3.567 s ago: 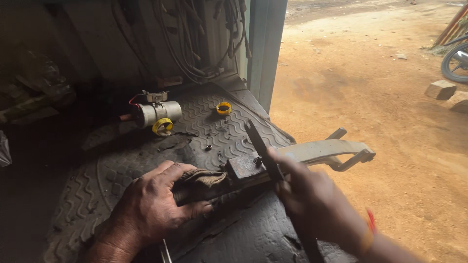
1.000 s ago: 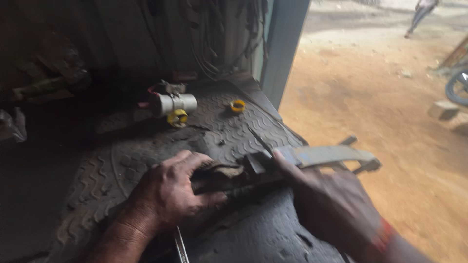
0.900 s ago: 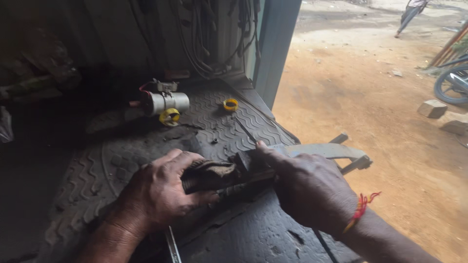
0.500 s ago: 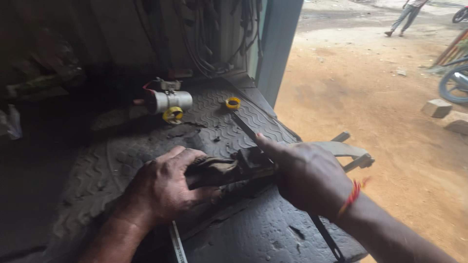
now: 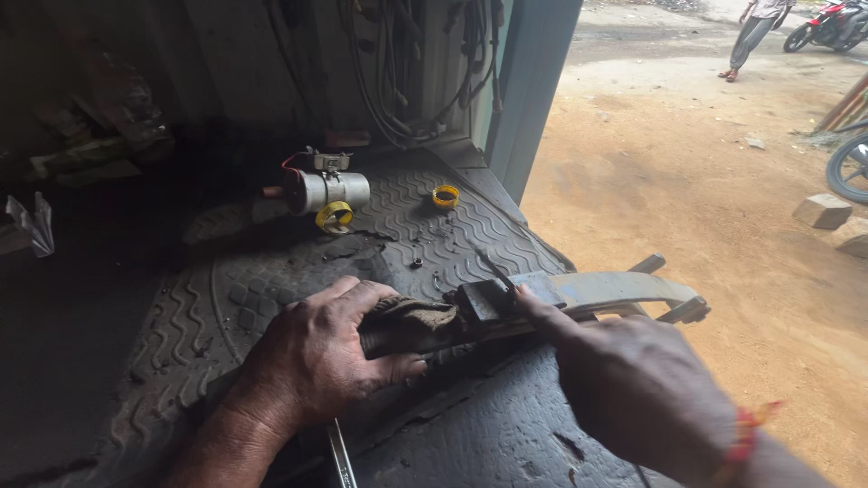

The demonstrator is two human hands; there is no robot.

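This is a roadside repair workshop, the kind that services vehicles, opening straight onto a bare dirt yard. The work surface is a worn rubber tyre tread point(image 5: 271, 298) laid flat, dark with grease. Beyond the left hand point(image 5: 316, 361) lies a small cylindrical metal motor point(image 5: 330, 190) with red wiring, with a yellow ring point(image 5: 333, 217) touching it and a yellow cap point(image 5: 444, 195) nearby. Bundles of black cables and hoses point(image 5: 407, 72) hang on the wall further back. A curved grey metal brake shoe point(image 5: 615, 289) juts out past the right hand point(image 5: 633, 389). Outside, well away from both hands, stand a parked motorcycle point(image 5: 827, 20), part of a wheel point(image 5: 848, 167) and loose stone blocks point(image 5: 823, 210).
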